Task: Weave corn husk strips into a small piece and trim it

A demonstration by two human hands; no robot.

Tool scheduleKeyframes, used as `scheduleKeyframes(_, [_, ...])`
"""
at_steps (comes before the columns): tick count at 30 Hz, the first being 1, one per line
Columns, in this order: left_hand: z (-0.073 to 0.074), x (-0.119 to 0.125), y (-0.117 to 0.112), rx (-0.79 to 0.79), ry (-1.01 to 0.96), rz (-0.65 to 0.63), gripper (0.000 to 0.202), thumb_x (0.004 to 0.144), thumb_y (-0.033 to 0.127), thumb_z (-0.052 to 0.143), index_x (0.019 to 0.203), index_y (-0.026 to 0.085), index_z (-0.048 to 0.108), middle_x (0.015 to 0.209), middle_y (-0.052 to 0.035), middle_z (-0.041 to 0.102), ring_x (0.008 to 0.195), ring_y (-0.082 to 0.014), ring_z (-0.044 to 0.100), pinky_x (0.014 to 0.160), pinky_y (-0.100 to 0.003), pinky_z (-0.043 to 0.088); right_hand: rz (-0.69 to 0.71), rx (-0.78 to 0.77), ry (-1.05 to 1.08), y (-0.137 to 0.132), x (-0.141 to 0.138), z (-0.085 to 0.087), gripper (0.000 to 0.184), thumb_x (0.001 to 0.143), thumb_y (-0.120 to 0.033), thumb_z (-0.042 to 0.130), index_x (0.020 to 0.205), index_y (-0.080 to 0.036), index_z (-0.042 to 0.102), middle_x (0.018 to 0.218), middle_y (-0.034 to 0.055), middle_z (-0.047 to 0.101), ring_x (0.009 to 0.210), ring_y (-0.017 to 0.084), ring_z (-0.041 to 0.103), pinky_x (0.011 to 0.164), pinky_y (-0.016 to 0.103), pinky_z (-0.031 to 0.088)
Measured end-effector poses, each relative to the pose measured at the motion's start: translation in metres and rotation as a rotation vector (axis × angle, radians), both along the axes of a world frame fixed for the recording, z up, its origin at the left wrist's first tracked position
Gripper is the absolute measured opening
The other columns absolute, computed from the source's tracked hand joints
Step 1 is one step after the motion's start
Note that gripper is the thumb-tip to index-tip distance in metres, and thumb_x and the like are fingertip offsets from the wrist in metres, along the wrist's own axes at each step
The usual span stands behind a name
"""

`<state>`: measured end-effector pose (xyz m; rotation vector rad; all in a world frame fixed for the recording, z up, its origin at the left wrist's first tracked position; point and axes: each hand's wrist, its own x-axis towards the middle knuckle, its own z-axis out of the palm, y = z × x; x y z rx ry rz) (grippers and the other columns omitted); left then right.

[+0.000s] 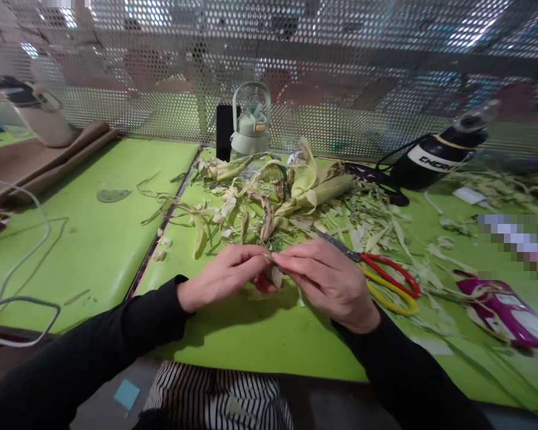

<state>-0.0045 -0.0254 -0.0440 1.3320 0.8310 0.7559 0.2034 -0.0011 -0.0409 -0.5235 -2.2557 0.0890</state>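
Observation:
My left hand (226, 272) and my right hand (329, 278) meet above the near part of the green table (269, 343). Fingertips of both pinch a small pale strip of corn husk (275, 276), partly covered by the fingers. Just beyond them spreads a pile of pale green and dry brown corn husks (311, 191), with shredded bits around it. Scissors (358, 257) with one red and one yellow handle lie beside my right hand, apart from it, blades toward the pile.
A pale green water bottle (250, 143) and a dark phone (223, 134) stand by the perforated metal screen (161, 71). On the right are a black bottle (424, 161) and a magenta packet (504, 310). Leftward lie brown paper (49, 170) and a white cable (27, 263).

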Motion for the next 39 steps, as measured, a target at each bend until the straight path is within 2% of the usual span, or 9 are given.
scheduleKeyframes(2, [0.001,-0.001,0.001,-0.034,-0.051,0.018,0.032,0.093,0.043,0.057,0.086,0.013,0.066,0.082,-0.0065,0.073,0.075,-0.0127,0.069,0.076,-0.025,0.056,0.02,0.086,-0.05,0.001,0.001,0.001,0.031,0.087,-0.009,0.067,0.114,-0.023,0.074,0.098,0.0073,0.078,0.089,0.021,0.073,0.076,0.036,0.063])
scheduleKeyframes(4, [0.001,0.0,0.001,-0.037,-0.066,0.023,0.03,0.091,0.042,0.061,0.087,0.013,0.066,0.083,-0.0062,0.072,0.075,-0.0119,0.068,0.076,-0.024,0.055,0.015,0.082,-0.051,0.001,0.0,0.001,0.027,0.087,-0.01,0.067,0.11,-0.022,0.075,0.097,0.0083,0.077,0.089,0.021,0.073,0.076,0.036,0.062])
scheduleKeyframes(7, [-0.002,0.001,0.0,-0.006,-0.064,0.017,0.028,0.093,0.041,0.059,0.089,0.013,0.064,0.082,-0.0052,0.071,0.075,-0.0112,0.067,0.074,-0.023,0.054,-0.043,-0.095,0.032,-0.001,-0.001,0.001,0.02,0.09,-0.014,0.065,0.105,-0.024,0.074,0.098,0.0061,0.076,0.087,0.019,0.072,0.075,0.034,0.062])
scheduleKeyframes(10, [-0.005,0.003,-0.001,0.081,-0.039,0.048,0.024,0.095,0.037,0.056,0.089,0.014,0.062,0.08,-0.0029,0.067,0.074,-0.0102,0.063,0.07,-0.021,0.051,-0.105,-0.264,0.096,-0.002,-0.002,0.001,0.021,0.091,-0.023,0.067,0.111,-0.023,0.072,0.098,0.0058,0.075,0.082,0.017,0.07,0.071,0.032,0.061])
scheduleKeyframes(14, [-0.006,0.003,-0.003,0.162,0.018,0.044,0.022,0.097,0.034,0.053,0.087,0.015,0.059,0.077,-0.0007,0.063,0.07,-0.0087,0.058,0.065,-0.02,0.047,-0.113,-0.305,0.099,-0.004,-0.003,0.002,0.016,0.09,-0.027,0.07,0.105,-0.021,0.073,0.094,0.0059,0.075,0.079,0.016,0.069,0.07,0.03,0.06])
scheduleKeyframes(23, [-0.008,0.003,-0.002,0.129,-0.047,0.05,0.027,0.097,0.041,0.058,0.095,0.014,0.059,0.082,-0.0033,0.07,0.076,-0.0107,0.07,0.071,-0.021,0.056,-0.129,-0.61,0.188,-0.007,-0.003,0.005,0.014,0.089,-0.034,0.072,0.097,-0.023,0.075,0.088,0.0039,0.075,0.077,0.016,0.068,0.064,0.028,0.055])
scheduleKeyframes(29, [-0.011,0.004,-0.004,0.107,-0.093,0.145,0.03,0.095,0.042,0.063,0.11,0.017,0.054,0.075,-0.0009,0.073,0.067,-0.0109,0.072,0.065,-0.02,0.058,-0.145,-0.674,0.256,-0.008,-0.004,0.001,0.016,0.085,-0.038,0.077,0.093,-0.024,0.077,0.083,0.001,0.075,0.073,0.014,0.067,0.064,0.027,0.053])
scheduleKeyframes(32, [-0.013,0.004,-0.004,0.163,-0.057,0.161,0.03,0.096,0.043,0.061,0.109,0.017,0.056,0.076,-0.0018,0.074,0.066,-0.0105,0.073,0.064,-0.019,0.058,-0.15,-0.657,0.297,-0.009,-0.006,-0.002,0.015,0.084,-0.039,0.078,0.09,-0.024,0.077,0.082,0.0003,0.076,0.071,0.014,0.068,0.063,0.027,0.054])
scheduleKeyframes(39, [-0.015,0.005,-0.007,0.296,-0.016,0.191,0.031,0.098,0.047,0.057,0.098,0.016,0.056,0.074,-0.0009,0.072,0.064,-0.0086,0.07,0.063,-0.018,0.058,-0.137,-0.509,0.309,-0.014,-0.009,-0.002,0.001,0.087,-0.025,0.074,0.087,-0.026,0.074,0.084,-0.0001,0.078,0.073,0.015,0.071,0.068,0.029,0.059])
